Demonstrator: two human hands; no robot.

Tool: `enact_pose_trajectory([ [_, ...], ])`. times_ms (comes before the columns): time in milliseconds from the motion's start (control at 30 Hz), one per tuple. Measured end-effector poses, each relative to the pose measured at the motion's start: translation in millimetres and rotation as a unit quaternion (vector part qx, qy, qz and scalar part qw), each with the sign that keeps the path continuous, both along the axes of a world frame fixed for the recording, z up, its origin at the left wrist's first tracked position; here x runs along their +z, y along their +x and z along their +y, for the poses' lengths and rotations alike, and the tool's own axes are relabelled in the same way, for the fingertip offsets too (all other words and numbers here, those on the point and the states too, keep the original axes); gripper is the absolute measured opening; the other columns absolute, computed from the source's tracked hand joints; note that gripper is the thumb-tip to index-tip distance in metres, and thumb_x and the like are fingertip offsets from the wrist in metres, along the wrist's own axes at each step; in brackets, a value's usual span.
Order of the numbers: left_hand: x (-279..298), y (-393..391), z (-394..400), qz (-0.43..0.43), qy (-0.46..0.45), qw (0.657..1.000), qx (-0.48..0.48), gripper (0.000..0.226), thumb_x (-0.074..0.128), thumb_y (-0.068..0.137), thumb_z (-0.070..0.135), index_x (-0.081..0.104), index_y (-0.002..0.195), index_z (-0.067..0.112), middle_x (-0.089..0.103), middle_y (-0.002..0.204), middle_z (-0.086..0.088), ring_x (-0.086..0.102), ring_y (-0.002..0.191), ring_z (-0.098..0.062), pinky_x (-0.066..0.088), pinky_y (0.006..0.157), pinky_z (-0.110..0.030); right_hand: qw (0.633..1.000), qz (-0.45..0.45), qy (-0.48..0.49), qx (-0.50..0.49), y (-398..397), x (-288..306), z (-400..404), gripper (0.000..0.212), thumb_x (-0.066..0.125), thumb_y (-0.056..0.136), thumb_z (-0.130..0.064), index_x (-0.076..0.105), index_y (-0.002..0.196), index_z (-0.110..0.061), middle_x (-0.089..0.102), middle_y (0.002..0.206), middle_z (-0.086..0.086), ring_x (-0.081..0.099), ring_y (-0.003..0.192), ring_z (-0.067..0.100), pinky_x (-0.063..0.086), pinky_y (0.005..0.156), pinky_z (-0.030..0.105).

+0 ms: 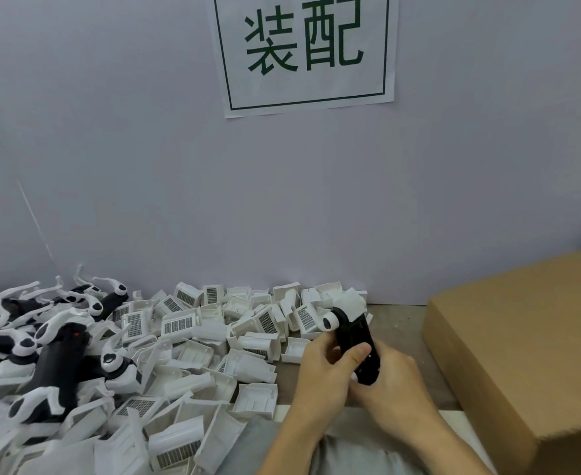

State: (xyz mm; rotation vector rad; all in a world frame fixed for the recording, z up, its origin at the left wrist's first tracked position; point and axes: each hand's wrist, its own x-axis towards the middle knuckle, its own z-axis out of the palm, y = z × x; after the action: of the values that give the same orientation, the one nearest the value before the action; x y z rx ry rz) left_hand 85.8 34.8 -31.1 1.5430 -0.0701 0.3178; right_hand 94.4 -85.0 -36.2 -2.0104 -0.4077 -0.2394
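Observation:
A black plastic handle part (356, 341) with a white end piece is held upright above the table's near edge. My left hand (327, 375) grips it from the left, thumb pressed on its front face. My right hand (393, 385) grips its lower end from the right. A white housing (351, 301) sits at the top of the black part, just behind it; whether the two are joined I cannot tell.
A heap of white vented plastic housings (193, 341) covers the table's middle and left. Black-and-white handle assemblies (52, 344) are piled at far left. A closed cardboard box (522, 344) stands at right. A paper sign (304, 49) hangs on the grey wall.

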Motion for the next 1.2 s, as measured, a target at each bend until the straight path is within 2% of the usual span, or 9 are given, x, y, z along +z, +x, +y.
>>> enact_pose_trajectory([
  [200, -5.5, 5.6, 3.4, -0.064, 0.140, 0.984, 0.090, 0.029, 0.069, 0.087, 0.001, 0.068, 0.099, 0.028, 0.074, 0.092, 0.013, 0.067, 0.091, 0.000, 0.051, 0.084, -0.019, 0.998, 0.002, 0.055, -0.014, 4.9, -3.5, 3.2, 0.067, 0.067, 0.086, -0.008, 0.044, 0.146, -0.027, 0.058, 0.135, -0.016, 0.050, 0.130, 0.003, 0.046, 0.106, 0.031],
  [333, -9.6, 4.6, 4.5, -0.071, 0.321, 0.943, 0.058, 0.032, 0.055, 0.084, -0.002, 0.065, 0.110, 0.011, 0.068, 0.108, -0.002, 0.061, 0.104, -0.020, 0.049, 0.091, -0.037, 0.982, 0.033, 0.188, 0.009, 5.3, -0.4, -4.1, 0.061, 0.074, 0.087, -0.009, 0.047, 0.129, -0.044, 0.066, 0.113, -0.026, 0.062, 0.107, -0.008, 0.051, 0.079, 0.009],
  [433, -9.2, 1.4, 3.0, -0.085, 0.403, 0.911, 0.027, 0.040, 0.051, 0.079, -0.002, 0.063, 0.114, 0.013, 0.066, 0.112, -0.003, 0.057, 0.108, -0.022, 0.046, 0.093, -0.040, 0.973, 0.053, 0.222, -0.031, 7.7, 1.9, -2.7, 0.058, 0.083, 0.080, -0.017, 0.052, 0.127, -0.033, 0.065, 0.110, -0.015, 0.067, 0.090, -0.007, 0.050, 0.066, 0.006],
  [567, -6.3, 0.5, 3.2, -0.086, 0.422, 0.902, 0.018, 0.043, 0.050, 0.080, -0.001, 0.061, 0.118, 0.015, 0.066, 0.116, -0.002, 0.056, 0.112, -0.022, 0.045, 0.096, -0.041, 0.975, 0.049, 0.202, -0.076, 9.9, 6.5, -2.3, 0.052, 0.085, 0.077, -0.024, 0.064, 0.124, -0.020, 0.065, 0.116, -0.013, 0.059, 0.105, -0.001, 0.043, 0.078, 0.010],
  [800, -4.9, -3.3, 0.8, -0.087, 0.414, 0.906, 0.016, 0.038, 0.052, 0.086, 0.007, 0.054, 0.122, 0.019, 0.066, 0.117, -0.001, 0.057, 0.108, -0.024, 0.046, 0.093, -0.041, 0.972, 0.030, 0.212, -0.100, 9.1, 9.1, -6.2, 0.042, 0.085, 0.077, -0.028, 0.069, 0.115, -0.025, 0.068, 0.101, -0.013, 0.063, 0.086, -0.002, 0.044, 0.070, 0.009],
  [900, -7.2, -3.2, 0.8, -0.100, 0.423, 0.899, 0.056, 0.030, 0.050, 0.089, 0.017, 0.049, 0.119, 0.021, 0.065, 0.112, 0.001, 0.055, 0.102, -0.022, 0.042, 0.087, -0.035, 0.966, 0.043, 0.244, -0.074, 8.5, 9.9, -4.9, 0.056, 0.082, 0.072, -0.041, 0.061, 0.123, -0.029, 0.066, 0.113, -0.014, 0.061, 0.097, -0.010, 0.047, 0.076, 0.009],
  [1000, -4.2, -0.4, 1.0, -0.092, 0.314, 0.939, 0.106, 0.019, 0.058, 0.097, 0.019, 0.058, 0.117, 0.021, 0.068, 0.107, 0.005, 0.060, 0.100, -0.015, 0.047, 0.087, -0.027, 0.947, 0.096, 0.308, -0.006, 4.7, 7.8, -1.6, 0.082, 0.070, 0.065, -0.057, 0.046, 0.140, -0.034, 0.063, 0.125, -0.010, 0.061, 0.114, 0.007, 0.052, 0.094, 0.033],
  [1100, 3.7, 2.7, 4.4, -0.023, 0.055, 0.983, 0.174, 0.016, 0.054, 0.103, 0.016, 0.066, 0.109, 0.025, 0.070, 0.098, 0.007, 0.065, 0.090, -0.006, 0.046, 0.074, -0.011, 0.947, 0.106, 0.303, -0.008, 4.3, 4.8, -0.3, 0.049, 0.061, 0.083, -0.052, 0.049, 0.129, -0.042, 0.062, 0.123, -0.017, 0.062, 0.116, 0.010, 0.051, 0.093, 0.038],
  [1200, 10.3, 4.5, 12.0, 0.091, -0.300, 0.943, 0.114, 0.029, 0.050, 0.104, 0.033, 0.067, 0.112, 0.010, 0.071, 0.086, -0.003, 0.068, 0.078, -0.017, 0.053, 0.076, -0.031, 0.953, 0.112, 0.279, -0.030, 7.5, 3.9, -1.6, 0.021, 0.054, 0.100, -0.030, 0.061, 0.119, -0.038, 0.070, 0.110, -0.016, 0.067, 0.101, 0.005, 0.050, 0.077, 0.032],
])
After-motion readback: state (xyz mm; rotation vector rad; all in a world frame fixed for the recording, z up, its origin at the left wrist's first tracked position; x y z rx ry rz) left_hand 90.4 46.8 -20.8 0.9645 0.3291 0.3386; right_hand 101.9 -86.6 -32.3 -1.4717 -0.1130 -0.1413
